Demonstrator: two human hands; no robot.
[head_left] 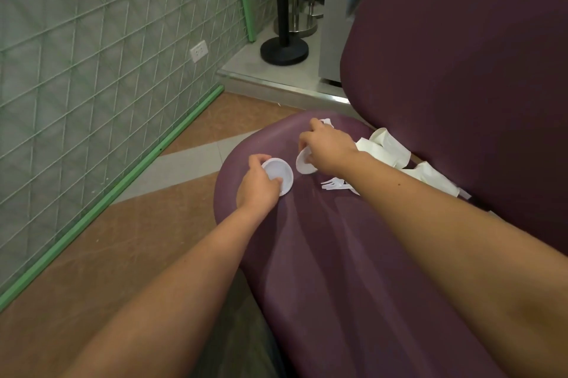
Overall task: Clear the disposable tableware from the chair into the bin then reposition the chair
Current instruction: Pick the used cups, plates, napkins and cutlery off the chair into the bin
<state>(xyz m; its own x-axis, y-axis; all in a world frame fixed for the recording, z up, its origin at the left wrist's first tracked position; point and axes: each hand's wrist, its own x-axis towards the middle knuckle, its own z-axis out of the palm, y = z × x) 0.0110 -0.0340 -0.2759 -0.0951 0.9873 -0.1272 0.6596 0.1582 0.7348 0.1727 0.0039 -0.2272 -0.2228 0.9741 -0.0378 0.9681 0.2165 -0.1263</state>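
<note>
Plates were in both our hands: the left hand (256,185) gripped a small white plate (278,174) flat on the purple chair (338,254) seat, the right hand (327,145) pinched a second plate (304,162) tilted on edge. We judged that one could slip from so light a pinch, and the loose plastic forks (333,184) and paper cups (388,144) against the backrest could scatter to the floor; no bin was in view, and a black stanchion base (284,50) stood beyond the chair.

Two bare forearms, sleeveless, no jewellery
</note>
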